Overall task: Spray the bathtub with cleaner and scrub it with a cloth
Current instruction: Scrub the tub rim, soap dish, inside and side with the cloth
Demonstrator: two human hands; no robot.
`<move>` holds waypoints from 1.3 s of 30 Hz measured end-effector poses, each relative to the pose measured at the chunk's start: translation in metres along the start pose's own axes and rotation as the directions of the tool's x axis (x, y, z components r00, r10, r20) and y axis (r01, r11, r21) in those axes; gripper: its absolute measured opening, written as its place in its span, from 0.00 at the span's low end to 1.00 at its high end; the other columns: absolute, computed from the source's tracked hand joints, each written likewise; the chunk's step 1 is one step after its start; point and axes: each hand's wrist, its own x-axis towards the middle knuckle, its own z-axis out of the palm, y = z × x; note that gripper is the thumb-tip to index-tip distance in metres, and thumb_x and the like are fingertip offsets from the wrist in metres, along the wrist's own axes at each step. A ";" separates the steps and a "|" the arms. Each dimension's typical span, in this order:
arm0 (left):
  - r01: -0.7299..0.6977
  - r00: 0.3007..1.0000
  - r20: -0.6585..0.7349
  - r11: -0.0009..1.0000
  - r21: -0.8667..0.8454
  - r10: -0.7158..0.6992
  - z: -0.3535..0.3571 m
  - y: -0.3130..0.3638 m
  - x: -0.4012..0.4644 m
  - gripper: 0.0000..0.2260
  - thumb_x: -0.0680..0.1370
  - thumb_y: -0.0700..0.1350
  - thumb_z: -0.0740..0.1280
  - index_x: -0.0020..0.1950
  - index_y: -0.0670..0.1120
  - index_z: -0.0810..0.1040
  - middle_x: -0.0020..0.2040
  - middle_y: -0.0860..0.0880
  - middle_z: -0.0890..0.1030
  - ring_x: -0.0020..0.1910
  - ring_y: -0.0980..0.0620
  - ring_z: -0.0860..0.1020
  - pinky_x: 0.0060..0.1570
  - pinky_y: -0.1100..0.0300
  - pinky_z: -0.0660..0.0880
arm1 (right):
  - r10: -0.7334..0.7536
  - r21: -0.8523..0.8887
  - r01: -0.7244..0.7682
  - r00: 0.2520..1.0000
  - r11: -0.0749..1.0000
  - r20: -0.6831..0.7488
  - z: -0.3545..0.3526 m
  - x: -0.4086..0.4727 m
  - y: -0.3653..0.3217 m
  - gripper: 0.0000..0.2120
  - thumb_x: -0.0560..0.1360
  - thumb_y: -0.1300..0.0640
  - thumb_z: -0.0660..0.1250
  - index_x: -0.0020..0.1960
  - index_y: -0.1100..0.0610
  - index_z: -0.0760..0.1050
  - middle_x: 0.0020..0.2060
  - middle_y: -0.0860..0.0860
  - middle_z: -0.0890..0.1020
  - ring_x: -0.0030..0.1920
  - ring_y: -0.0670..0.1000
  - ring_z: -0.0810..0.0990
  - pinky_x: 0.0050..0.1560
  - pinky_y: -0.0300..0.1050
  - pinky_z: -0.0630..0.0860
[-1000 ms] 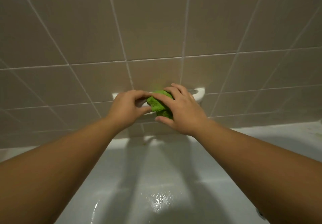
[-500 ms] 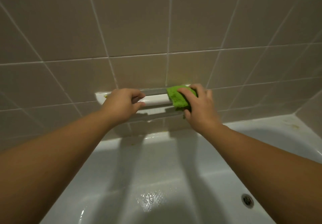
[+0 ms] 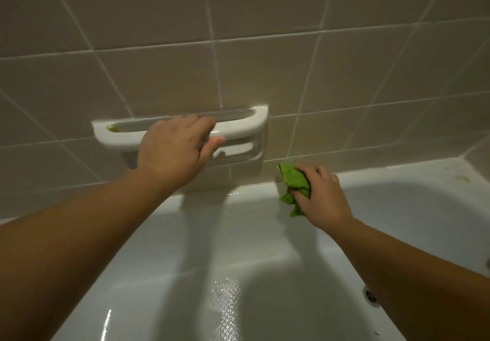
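Right hand [image 3: 322, 198] grip closed round green cloth [image 3: 295, 186], bunched, pressed at bathtub rim [image 3: 397, 173] where it meets tiled wall [image 3: 159, 70]. Left hand [image 3: 173, 152] grip curled over white wall handle [image 3: 238, 128], thumb beneath. Both forearms reach over wet tub basin. Drain [image 3: 371, 297] beside right forearm.

Beige square tiles [image 3: 164, 17] fill the wall ahead, pale grout lines [image 3: 212, 40] running between them on a slant. A white ceramic grab rail [image 3: 246, 125] is fixed to the wall low down, with a small yellowish smudge at its left end. At far right a second tiled wall [image 3: 480, 155] meets the first in a corner. Light is dim and warm, throwing soft shadows below the rail.
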 end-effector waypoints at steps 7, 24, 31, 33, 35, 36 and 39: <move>0.065 0.994 -0.098 0.993 0.102 -0.055 0.013 0.032 0.017 0.21 0.83 0.65 0.57 0.42 0.50 0.71 0.36 0.53 0.68 0.33 0.47 0.66 0.33 0.55 0.59 | -0.002 -0.064 0.009 0.994 0.998 0.111 0.048 0.024 0.027 0.24 0.80 0.48 0.68 0.74 0.41 0.68 0.66 0.50 0.71 0.63 0.58 0.67 0.60 0.54 0.74; 0.008 0.975 -0.223 0.993 0.116 0.018 0.036 0.029 -0.015 0.26 0.79 0.58 0.64 0.73 0.44 0.72 0.64 0.43 0.77 0.60 0.41 0.75 0.62 0.47 0.65 | -0.211 -0.277 0.269 0.952 0.922 0.221 0.124 0.035 0.016 0.29 0.78 0.55 0.68 0.77 0.45 0.67 0.69 0.53 0.69 0.64 0.61 0.66 0.66 0.56 0.73; 0.020 0.994 -0.108 0.994 0.108 -0.009 0.036 0.028 -0.036 0.41 0.77 0.66 0.64 0.84 0.48 0.55 0.81 0.45 0.61 0.80 0.44 0.58 0.80 0.42 0.49 | -0.088 -0.253 0.155 0.962 0.955 0.258 0.109 0.041 0.010 0.22 0.79 0.56 0.67 0.73 0.46 0.73 0.65 0.53 0.70 0.61 0.61 0.66 0.64 0.56 0.74; -0.016 0.995 -0.092 0.997 0.079 0.024 0.034 0.023 -0.049 0.41 0.78 0.63 0.65 0.84 0.47 0.53 0.83 0.44 0.56 0.82 0.43 0.53 0.80 0.40 0.47 | -0.128 -0.209 0.199 0.942 0.958 0.309 0.110 0.038 -0.002 0.22 0.79 0.56 0.67 0.72 0.45 0.73 0.64 0.52 0.71 0.62 0.60 0.67 0.64 0.56 0.74; -0.047 0.992 -0.114 0.999 0.023 0.049 0.034 0.010 -0.069 0.39 0.79 0.55 0.69 0.84 0.45 0.55 0.83 0.43 0.55 0.83 0.42 0.52 0.80 0.38 0.50 | -0.180 -0.170 0.241 0.933 0.956 0.311 0.116 0.030 -0.012 0.23 0.79 0.57 0.67 0.72 0.45 0.74 0.64 0.52 0.72 0.61 0.59 0.67 0.64 0.57 0.73; -0.049 0.992 -0.119 0.999 -0.004 0.048 0.036 0.002 -0.083 0.37 0.79 0.50 0.70 0.83 0.43 0.57 0.83 0.42 0.56 0.83 0.42 0.52 0.80 0.38 0.52 | -0.206 -0.152 0.255 0.937 0.955 0.283 0.120 0.025 -0.017 0.24 0.79 0.57 0.67 0.73 0.46 0.73 0.64 0.52 0.71 0.61 0.59 0.67 0.64 0.57 0.73; 0.010 0.999 -0.047 0.997 -0.074 -0.013 0.050 -0.028 -0.135 0.33 0.78 0.41 0.70 0.81 0.41 0.62 0.82 0.42 0.61 0.81 0.43 0.59 0.77 0.41 0.62 | -0.275 -0.087 0.293 0.945 0.952 0.176 0.138 0.012 -0.043 0.26 0.78 0.59 0.68 0.75 0.46 0.71 0.67 0.52 0.71 0.64 0.60 0.67 0.66 0.55 0.73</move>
